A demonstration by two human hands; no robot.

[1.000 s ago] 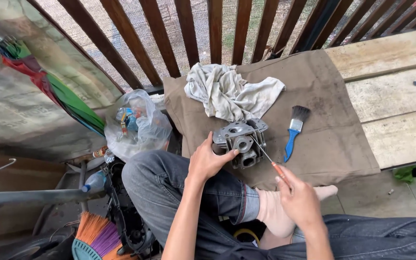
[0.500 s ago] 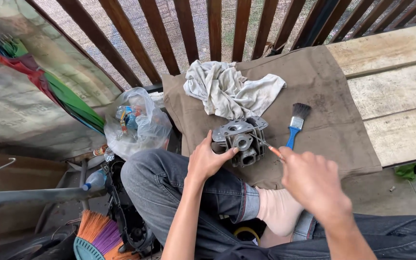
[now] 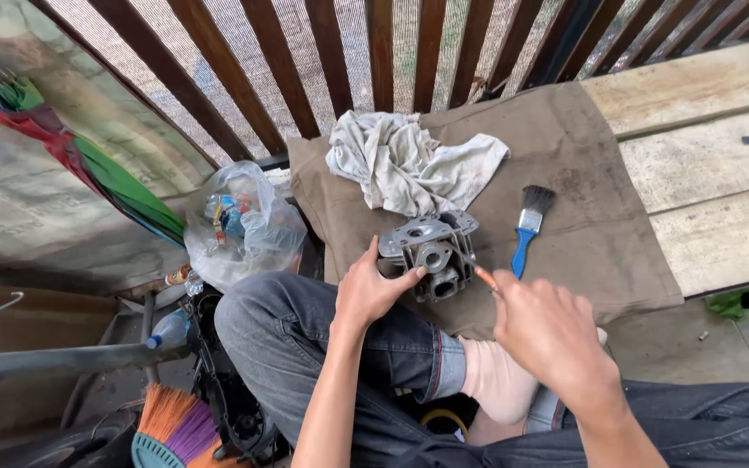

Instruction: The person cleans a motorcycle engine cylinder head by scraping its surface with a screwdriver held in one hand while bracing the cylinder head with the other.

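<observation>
L hand [image 3: 370, 290] grips the grey metal engine part [image 3: 431, 253] on the brown cloth [image 3: 582, 217] over the bench; R hand [image 3: 548, 334] closed round a thin orange-tipped tool [image 3: 481, 276] at its side. Best keep part braced, tip steady, w/ light strokes.

Crumpled white rag [image 3: 409, 165] lies on brown cloth [image 3: 582, 173] spread over the plank desk [image 3: 713, 147]; blue-handled paintbrush [image 3: 527, 230] lies on the cloth, right of the rag. Clear plastic bag [image 3: 240, 227] sits off the cloth's left edge. Folded umbrella [image 3: 88, 165] far left, broom [image 3: 179, 425] bottom left.
</observation>
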